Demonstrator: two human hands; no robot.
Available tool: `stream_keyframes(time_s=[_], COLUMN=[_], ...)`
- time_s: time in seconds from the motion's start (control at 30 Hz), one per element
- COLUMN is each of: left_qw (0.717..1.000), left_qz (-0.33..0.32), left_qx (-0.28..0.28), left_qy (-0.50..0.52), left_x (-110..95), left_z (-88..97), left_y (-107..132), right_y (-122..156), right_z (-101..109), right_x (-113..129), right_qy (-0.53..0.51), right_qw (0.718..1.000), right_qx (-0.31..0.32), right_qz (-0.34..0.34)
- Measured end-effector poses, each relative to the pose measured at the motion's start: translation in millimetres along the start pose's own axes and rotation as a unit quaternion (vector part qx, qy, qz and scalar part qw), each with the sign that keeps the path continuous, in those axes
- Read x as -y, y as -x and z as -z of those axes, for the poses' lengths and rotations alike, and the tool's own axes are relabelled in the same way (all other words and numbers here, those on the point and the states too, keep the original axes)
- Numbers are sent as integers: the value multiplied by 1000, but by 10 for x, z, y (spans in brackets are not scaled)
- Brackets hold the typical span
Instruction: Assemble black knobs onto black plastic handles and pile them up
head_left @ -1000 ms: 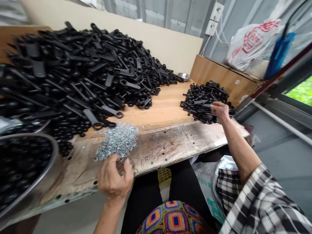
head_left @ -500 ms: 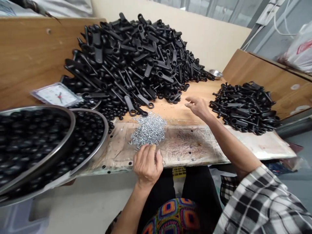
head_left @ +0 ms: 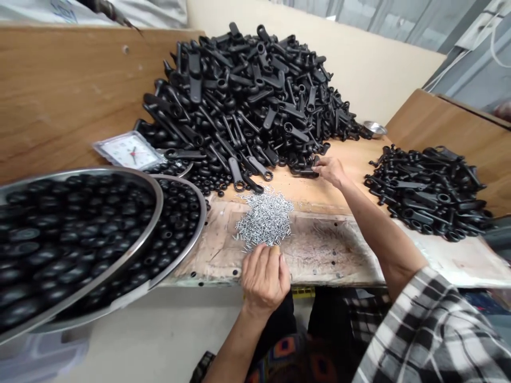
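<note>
My right hand (head_left: 330,171) has its fingers closed on the end of a black crank handle (head_left: 304,172), at the lower right edge of a big heap of such handles (head_left: 247,101). My left hand (head_left: 265,276) is curled shut at the front edge of the bench, just below a pile of small silver metal pins (head_left: 265,217). Whatever may be inside its fingers is hidden.
Two wide metal bowls of black knobs, one rim (head_left: 159,199) overlapping the other, stand at the left. A square clock (head_left: 130,150) leans behind them. A smaller heap of black handles (head_left: 427,191) lies right; a small metal bowl (head_left: 375,128) sits behind.
My right hand has reached the near edge of the large heap and closed on a handle there. My left hand keeps its place by the pins. The view has swung left.
</note>
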State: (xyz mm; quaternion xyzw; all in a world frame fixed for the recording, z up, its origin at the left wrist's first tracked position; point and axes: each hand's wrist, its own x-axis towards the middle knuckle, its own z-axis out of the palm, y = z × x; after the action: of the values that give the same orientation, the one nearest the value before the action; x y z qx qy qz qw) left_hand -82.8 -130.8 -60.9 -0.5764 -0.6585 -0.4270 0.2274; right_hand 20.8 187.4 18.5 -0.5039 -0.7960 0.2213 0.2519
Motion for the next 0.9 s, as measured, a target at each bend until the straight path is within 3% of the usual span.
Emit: stream_keyframes(time_s=[0.17, 0.3, 0.4, 0.5, 0.57, 0.63, 0.77, 0.9], left_qw=[1000, 1000, 1000, 999, 996, 992, 992, 991], left_qz=[4, 10, 15, 34, 65, 94, 75, 77], left_qx=[-4, -9, -15, -29, -35, -42, -55, -59], left_qy=[5, 7, -13, -5, 40, 73, 86, 87], left_x=[9, -26, -79, -104, -93, -71, -41, -33], left_z=[-16, -11, 41, 92, 96, 66, -59, -186], left_y=[19, 4, -31, -63, -62, -35, 70, 175], right_y=[514, 1001, 1431, 1810, 1942, 1951, 1763, 1635], right_z=[391, 539, 401, 158, 27, -46, -128, -418], right_x=[55, 319, 644, 964, 1167, 1407, 2097, 2857], right_qy=[54, -38, -93, -119, -96, -36, -2, -79], right_qw=[998, 997, 979, 940, 915, 910, 909, 848], right_qx=[-8, 70, 180, 305, 354, 332, 191, 181], right_qz=[29, 19, 20, 93, 167, 244, 371, 491])
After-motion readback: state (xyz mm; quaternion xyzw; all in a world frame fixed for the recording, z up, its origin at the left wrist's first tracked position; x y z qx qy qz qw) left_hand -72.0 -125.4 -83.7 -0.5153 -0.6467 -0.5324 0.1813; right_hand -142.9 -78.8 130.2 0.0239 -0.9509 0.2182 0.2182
